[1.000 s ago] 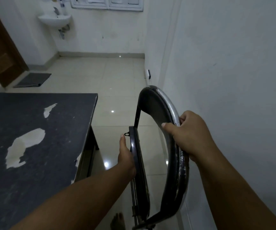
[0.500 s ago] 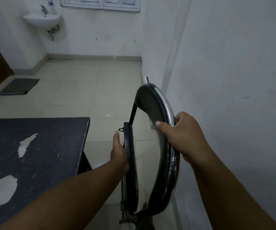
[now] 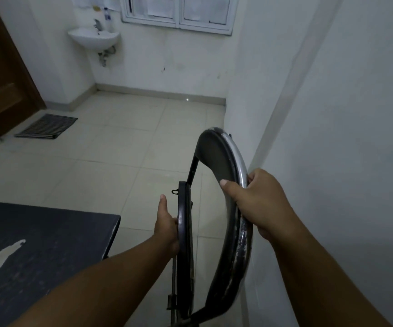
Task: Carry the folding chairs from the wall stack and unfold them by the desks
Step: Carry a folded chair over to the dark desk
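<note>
Since the earlier frames the desk [image 3: 49,244] has dropped toward the lower left of the view and more floor [image 3: 119,161] shows ahead; both hands hold the folding chair [image 3: 216,159] as before.

Position: the chair hangs off the floor, edge-on to the camera, between the desk corner and the wall [image 3: 344,161], close to both.

Hands: the right hand [image 3: 261,204] is wrapped round the chrome tube [image 3: 239,159] of the backrest, thumb across the inner face. The left hand [image 3: 166,223] presses the rim of the seat [image 3: 184,232], thumb straight along it; its fingers are hidden behind the seat.

Step in hand, as judged: unfolding beside the desk.
1. Set the legs down first; they are out of view.
2. Hold the backrest still and swing the seat away from it.
3. Keep the left fingers clear of the hinge bracket.
4. Avoid scraping the wall.

Appearance: dark curved backrest, bright tube scuffed lower down, thin dark seat, partly open
</note>
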